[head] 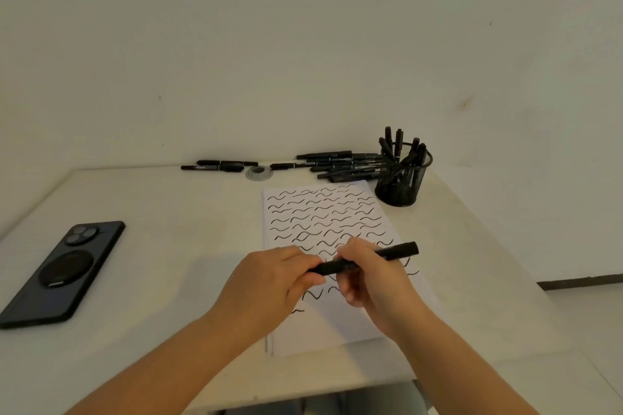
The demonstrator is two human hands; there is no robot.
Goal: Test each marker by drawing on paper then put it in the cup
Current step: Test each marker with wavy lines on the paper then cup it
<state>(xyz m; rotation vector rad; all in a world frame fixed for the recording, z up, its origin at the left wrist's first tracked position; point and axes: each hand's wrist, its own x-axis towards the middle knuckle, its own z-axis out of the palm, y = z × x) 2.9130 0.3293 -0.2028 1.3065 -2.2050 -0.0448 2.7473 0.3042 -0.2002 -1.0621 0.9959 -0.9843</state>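
Marker (365,259) being gripped over paper (323,212) by both hands: left (273,276) pinching cap end, right (371,274) curling round barrel. Advice: keep pulling/pressing straight along axis.

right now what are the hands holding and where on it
Both hands hold one black marker over the paper. The left hand grips its left end; the right hand grips the middle, leaving the right end sticking out.
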